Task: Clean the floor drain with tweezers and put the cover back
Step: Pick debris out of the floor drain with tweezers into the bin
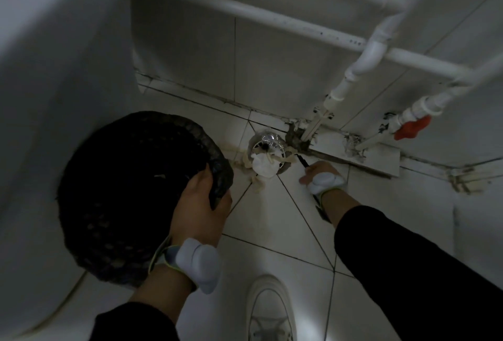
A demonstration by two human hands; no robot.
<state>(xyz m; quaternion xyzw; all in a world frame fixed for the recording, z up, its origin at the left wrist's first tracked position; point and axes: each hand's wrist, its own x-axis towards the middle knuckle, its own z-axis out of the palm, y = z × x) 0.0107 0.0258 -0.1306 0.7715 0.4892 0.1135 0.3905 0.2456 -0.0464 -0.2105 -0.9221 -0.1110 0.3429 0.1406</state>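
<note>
The round floor drain [268, 147] sits in the tiled floor near the wall corner, with a shiny metal part at its far side and a wad of white tissue [262, 166] lying on its near edge. My right hand [318, 173] is just right of the drain and grips black tweezers [301, 161], whose tips point at the drain rim. My left hand [202, 201] grips the rim of a black mesh waste basket [130, 193] left of the drain. I cannot pick out the drain cover for certain.
White pipes [351, 73] run along the wall, with a red valve handle [412, 127] at the right. A white toilet base [40, 150] fills the left. My white shoe [269, 310] stands on the floor tiles [272, 218] at the bottom centre.
</note>
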